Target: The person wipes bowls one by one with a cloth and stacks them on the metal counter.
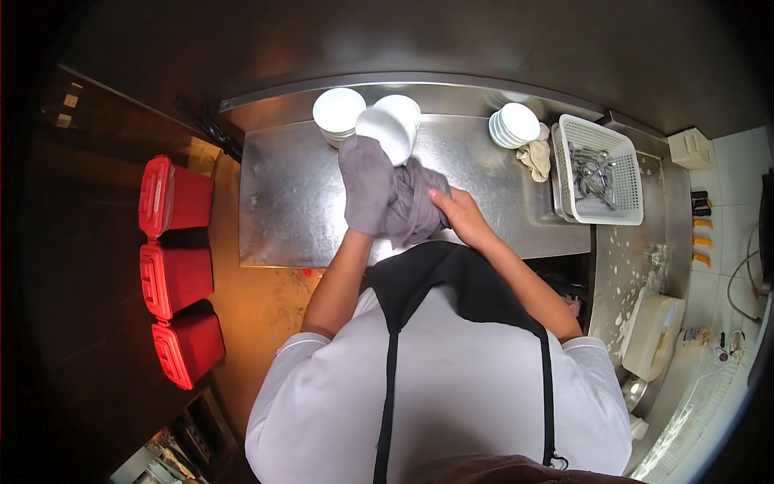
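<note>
Your right hand (461,216) has its thumb pressed on the bunched grey cloth (413,214), pinching it from the right side; the other fingers are mostly out of sight, so their exact wrap isn't readable. Your left hand (364,189) is sheathed in the same cloth up to the wrist. Can't tell whether those fingers are spread or closed.

The bowl (389,139) you're working with sits right at the far end of that covered left hand: forward of it and slightly to its right, cloth overlapping the near-left part of the rim. Left hand is the nearer one by a clear margin; right hand is further back and off to the right. The bowl is round, so no real long axis, but it's tilted, inside showing, rim ellipse running from far left to near right. Finger contact under the cloth: not visible.

Just beyond the bowl, two stacks of white bowls: left stack (339,113) and middle stack (405,106). The bowl overlaps the middle one in view; can't confirm touching.

Further right on the steel table (282,189): another bowl stack (516,125), a beige rag (534,159) just beside it, then a white basket (609,219) with metal cutlery (592,179) inside. Well off to your left, past the table edge, three red bins (193,198) in a row.
</note>
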The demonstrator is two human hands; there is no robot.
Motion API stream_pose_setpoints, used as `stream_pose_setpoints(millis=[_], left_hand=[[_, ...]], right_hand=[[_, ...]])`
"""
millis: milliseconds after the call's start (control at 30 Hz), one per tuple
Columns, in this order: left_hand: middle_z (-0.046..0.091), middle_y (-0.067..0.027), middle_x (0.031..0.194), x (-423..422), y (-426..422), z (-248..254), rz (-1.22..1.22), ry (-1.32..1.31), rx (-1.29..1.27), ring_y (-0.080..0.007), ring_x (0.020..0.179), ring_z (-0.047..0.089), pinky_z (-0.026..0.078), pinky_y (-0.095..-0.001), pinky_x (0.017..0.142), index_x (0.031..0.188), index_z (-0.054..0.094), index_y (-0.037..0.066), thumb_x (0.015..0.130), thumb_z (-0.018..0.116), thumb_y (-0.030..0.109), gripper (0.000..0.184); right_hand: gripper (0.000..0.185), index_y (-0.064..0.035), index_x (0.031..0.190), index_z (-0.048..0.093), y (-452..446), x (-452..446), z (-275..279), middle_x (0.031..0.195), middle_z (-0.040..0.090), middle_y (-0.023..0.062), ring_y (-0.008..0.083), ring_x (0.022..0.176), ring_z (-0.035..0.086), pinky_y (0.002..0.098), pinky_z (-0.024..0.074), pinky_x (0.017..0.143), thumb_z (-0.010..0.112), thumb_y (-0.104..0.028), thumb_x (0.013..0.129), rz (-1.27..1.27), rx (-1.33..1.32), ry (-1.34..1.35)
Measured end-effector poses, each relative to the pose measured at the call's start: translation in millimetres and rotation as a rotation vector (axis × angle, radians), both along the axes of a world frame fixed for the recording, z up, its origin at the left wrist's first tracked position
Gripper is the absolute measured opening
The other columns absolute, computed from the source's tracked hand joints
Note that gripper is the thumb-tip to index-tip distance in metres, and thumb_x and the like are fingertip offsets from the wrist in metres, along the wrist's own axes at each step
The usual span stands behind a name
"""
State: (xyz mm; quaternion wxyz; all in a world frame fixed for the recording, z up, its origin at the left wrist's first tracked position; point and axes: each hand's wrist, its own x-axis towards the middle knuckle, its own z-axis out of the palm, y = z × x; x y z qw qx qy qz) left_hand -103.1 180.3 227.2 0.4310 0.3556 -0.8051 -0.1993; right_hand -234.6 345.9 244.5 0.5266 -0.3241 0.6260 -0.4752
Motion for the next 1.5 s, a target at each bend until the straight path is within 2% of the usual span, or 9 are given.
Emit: stream_pose_setpoints(millis=[133, 333, 567, 700, 800, 967, 1133, 1367, 1500], left_hand=[[0.057, -0.0182, 0.076, -23.3, -17.3, 3.4, -0.036, -0.365, -0.124, -0.0358, 0.082, 0.055, 0.042, -0.0473, 0.077, 0.078, 0.059, 0.003, 0.076, 0.064, 0.017, 0.015], [0.058, -0.0143, 0.075, -45.2, -18.3, -6.3, -0.099, -0.317, -0.334, -0.0369, 0.084, 0.055, 0.039, -0.0481, 0.083, 0.061, 0.058, 0.010, 0.044, 0.072, 0.034, 0.032], [0.055, -0.0138, 0.075, -59.7, -18.4, -5.1, 0.023, -0.449, -0.231, -0.0371, 0.086, 0.055, 0.040, -0.0463, 0.083, 0.059, 0.054, 0.012, 0.046, 0.071, 0.029, 0.028], [0.054, -0.0147, 0.080, -58.4, -8.6, 6.4, 0.020, -0.486, -0.290, -0.0392, 0.088, 0.053, 0.039, -0.0476, 0.083, 0.074, 0.055, 0.008, 0.049, 0.071, 0.028, 0.036], [0.055, -0.0177, 0.089, -50.2, 4.6, 8.6, 0.049, -0.284, -0.257, -0.0375, 0.090, 0.056, 0.044, -0.0478, 0.085, 0.088, 0.058, 0.001, 0.056, 0.060, 0.005, 0.033], [0.052, -0.0174, 0.107, -34.1, 40.7, 35.0, -0.169, 0.207, 0.591, -0.0322, 0.104, 0.056, 0.047, -0.0454, 0.093, 0.109, 0.050, -0.001, 0.058, 0.065, 0.008, 0.054], [0.052, -0.0143, 0.123, 4.3, 43.3, 89.7, -0.184, 0.066, 0.235, -0.0268, 0.115, 0.056, 0.048, -0.0407, 0.102, 0.127, 0.046, 0.001, 0.063, 0.075, 0.011, 0.072], [0.055, -0.0143, 0.126, 38.7, 42.1, 55.6, -0.043, 0.176, 0.358, -0.0281, 0.117, 0.057, 0.048, -0.0392, 0.101, 0.129, 0.051, 0.004, 0.067, 0.079, 0.014, 0.069], [0.057, -0.0143, 0.128, 34.4, 53.1, 35.7, -0.117, 0.119, 0.381, -0.0289, 0.117, 0.058, 0.049, -0.0383, 0.100, 0.130, 0.053, 0.006, 0.070, 0.081, 0.015, 0.067]], right_hand=[[0.036, 0.0031, 0.107, 0.071, 11.2, -30.1, 18.5, 0.103, 0.074, 0.0158, 0.0314, 0.094, 0.069, 0.0360, 0.0535, 0.088, 0.067, -0.032, 0.097, 0.345, 0.303, 0.778], [0.030, 0.0000, 0.109, 0.071, 27.8, -98.4, -24.3, 0.115, 0.070, 0.0214, 0.0381, 0.110, 0.065, 0.0462, 0.0517, 0.095, 0.072, -0.020, 0.087, -0.145, -0.169, 1.121], [0.032, -0.0007, 0.113, 0.071, -1.5, -201.8, -27.6, 0.124, 0.067, 0.0208, 0.0413, 0.128, 0.055, 0.0526, 0.0423, 0.107, 0.073, -0.019, 0.086, -0.308, -0.175, 1.611], [0.020, -0.0031, 0.103, 0.075, -6.3, -229.7, -62.0, 0.114, 0.073, 0.0151, 0.0361, 0.121, 0.062, 0.0502, 0.0465, 0.102, 0.068, -0.017, 0.091, -0.055, -0.138, 1.379], [0.021, -0.0024, 0.104, 0.075, -7.1, -216.9, -61.0, 0.114, 0.073, 0.0161, 0.0343, 0.113, 0.066, 0.0471, 0.0503, 0.097, 0.067, -0.019, 0.093, -0.094, -0.128, 1.254], [0.023, -0.0019, 0.104, 0.074, -14.6, -186.1, -62.8, 0.112, 0.073, 0.0165, 0.0340, 0.106, 0.069, 0.0450, 0.0527, 0.092, 0.065, -0.021, 0.095, -0.103, -0.245, 1.168], [0.030, -0.0003, 0.111, 0.073, -24.0, -168.6, -44.5, 0.108, 0.073, 0.0172, 0.0329, 0.104, 0.069, 0.0388, 0.0517, 0.094, 0.064, -0.025, 0.098, 0.005, -0.187, 1.231], [0.036, 0.0006, 0.122, 0.068, -25.2, -184.5, -23.5, 0.115, 0.072, 0.0070, 0.0167, 0.108, 0.066, 0.0322, 0.0461, 0.098, 0.058, -0.029, 0.105, -0.530, -0.119, -0.072], [0.036, 0.0011, 0.126, 0.066, -14.6, -175.1, -0.8, 0.115, 0.071, 0.0069, 0.0161, 0.113, 0.064, 0.0327, 0.0445, 0.103, 0.058, -0.027, 0.105, -0.593, -0.303, -0.353]])
